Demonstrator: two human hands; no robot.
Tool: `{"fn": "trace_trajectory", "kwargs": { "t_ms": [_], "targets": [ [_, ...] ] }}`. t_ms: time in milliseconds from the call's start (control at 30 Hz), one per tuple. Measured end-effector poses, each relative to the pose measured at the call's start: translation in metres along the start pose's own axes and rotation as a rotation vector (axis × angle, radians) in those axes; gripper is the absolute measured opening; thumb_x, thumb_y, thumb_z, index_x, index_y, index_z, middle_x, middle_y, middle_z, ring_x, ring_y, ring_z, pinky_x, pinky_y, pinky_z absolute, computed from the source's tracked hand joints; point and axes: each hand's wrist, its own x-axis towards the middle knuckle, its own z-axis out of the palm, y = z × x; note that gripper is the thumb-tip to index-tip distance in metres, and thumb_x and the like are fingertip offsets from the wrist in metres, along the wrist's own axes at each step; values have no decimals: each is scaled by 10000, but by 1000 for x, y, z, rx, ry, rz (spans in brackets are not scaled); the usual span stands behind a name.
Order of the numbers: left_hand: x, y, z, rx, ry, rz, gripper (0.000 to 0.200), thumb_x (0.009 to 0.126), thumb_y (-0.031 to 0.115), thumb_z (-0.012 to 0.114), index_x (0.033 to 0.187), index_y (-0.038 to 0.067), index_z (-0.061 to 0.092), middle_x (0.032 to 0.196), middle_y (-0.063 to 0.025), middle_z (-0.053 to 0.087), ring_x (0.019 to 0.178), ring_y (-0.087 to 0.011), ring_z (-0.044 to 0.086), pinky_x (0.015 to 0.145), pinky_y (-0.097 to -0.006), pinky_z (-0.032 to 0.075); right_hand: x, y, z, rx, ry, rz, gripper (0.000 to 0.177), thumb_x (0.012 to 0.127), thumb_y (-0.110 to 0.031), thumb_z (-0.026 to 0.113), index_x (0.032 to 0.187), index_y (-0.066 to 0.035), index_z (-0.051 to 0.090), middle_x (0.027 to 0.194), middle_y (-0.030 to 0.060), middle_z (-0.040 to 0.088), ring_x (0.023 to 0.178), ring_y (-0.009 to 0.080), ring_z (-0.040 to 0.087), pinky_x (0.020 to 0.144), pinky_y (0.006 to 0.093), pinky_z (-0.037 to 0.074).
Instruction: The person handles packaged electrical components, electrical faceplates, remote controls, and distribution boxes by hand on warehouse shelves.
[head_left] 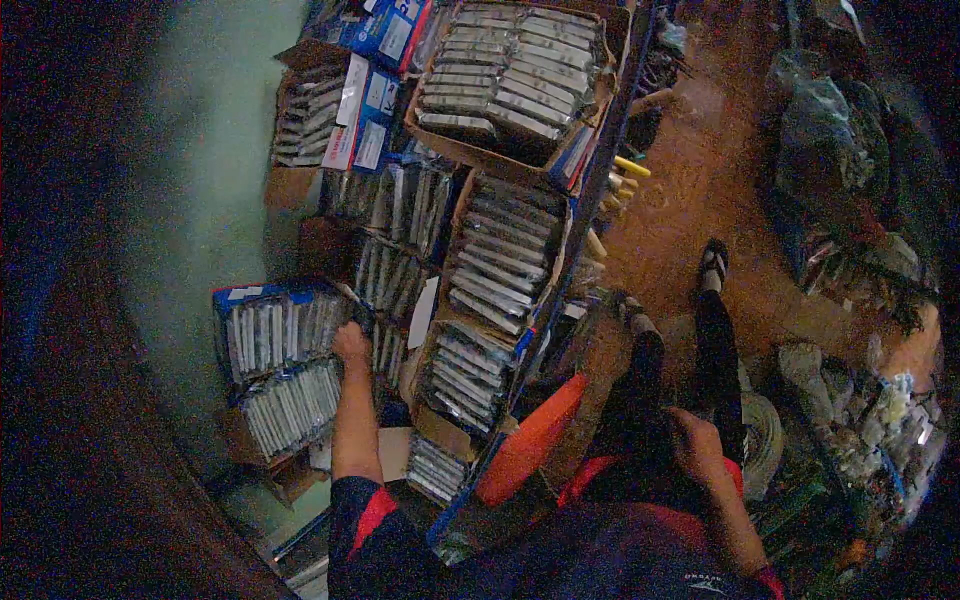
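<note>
My left hand (350, 343) is closed at the right edge of a blue-trimmed box (262, 292) filled with thin, plastic-wrapped packets (285, 332). Its fingertips are partly hidden, and whatever they grip cannot be made out. Just below is another carton of upright pale packets (292, 408). My right hand (697, 442) hangs in front of my body near my legs, fingers curled, with no object visible in it.
Open cartons of stacked packets (505, 252) run along a shelf with a dark edge (592, 205). An orange-red sheet (532, 440) stands by its lower end. Plastic-wrapped bundles (830, 130) and a coiled roll (762, 440) lie on the right side of the brown floor (690, 160).
</note>
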Motion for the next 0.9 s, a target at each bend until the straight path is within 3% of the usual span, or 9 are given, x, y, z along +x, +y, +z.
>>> {"fn": "trace_trajectory", "kwargs": {
  "t_ms": [167,267,333,400,467,567,867,900],
  "targets": [
    [-37,4,-93,-127,-224,18,96,769,121,618,830,48,633,835,-170,640,801,-329,636,680,-429,516,3,2,6,1,37,-73,426,710,10,567,1130,-59,548,994,190,618,899,359,601,775,400,485],
    [-44,-12,-77,-138,-84,155,131,810,161,575,829,39,618,781,-178,624,748,-348,622,657,-447,492,9,2,9,23,66,-152,459,700,-2,592,1150,-84,548,1022,167,624,923,339,605,795,390,492],
    [-44,-31,-59,-646,-107,29,174,837,191,541,834,29,604,738,-182,604,740,-353,608,646,-456,479,12,-8,3,31,45,-143,456,700,-3,588,1148,-75,546,1046,170,617,958,344,594,823,389,484],
    [-47,-40,-53,-727,17,8,221,861,220,511,828,20,599,716,-186,592,731,-355,598,642,-460,471,10,-3,5,15,38,-132,450,703,-4,585,1145,-76,546,1046,173,615,955,348,592,821,392,485],
    [-52,-40,-56,-373,275,97,273,880,248,485,810,13,603,715,-193,589,720,-353,592,645,-459,469,9,-2,4,1,28,-120,446,704,-5,583,1142,-76,547,1048,173,613,952,349,592,819,394,485],
    [-59,-37,-84,-408,164,87,281,879,257,490,830,9,614,770,-209,608,723,-361,594,657,-468,472,8,-4,1,-7,13,-94,444,701,-4,581,1138,-75,548,1053,172,612,949,348,594,819,392,485],
    [-72,-43,-91,-229,281,6,278,858,291,525,842,36,636,770,-210,613,711,-370,603,650,-476,496,5,-1,1,38,73,-156,445,696,-2,587,1133,-77,549,1025,167,623,922,350,602,797,393,489],
    [-73,-43,-92,-198,216,-13,276,856,294,528,845,40,636,762,-201,615,701,-367,604,647,-470,497,5,0,2,50,70,-142,451,691,0,587,1133,-79,549,1021,166,624,921,351,601,797,393,488]
  ]
}}
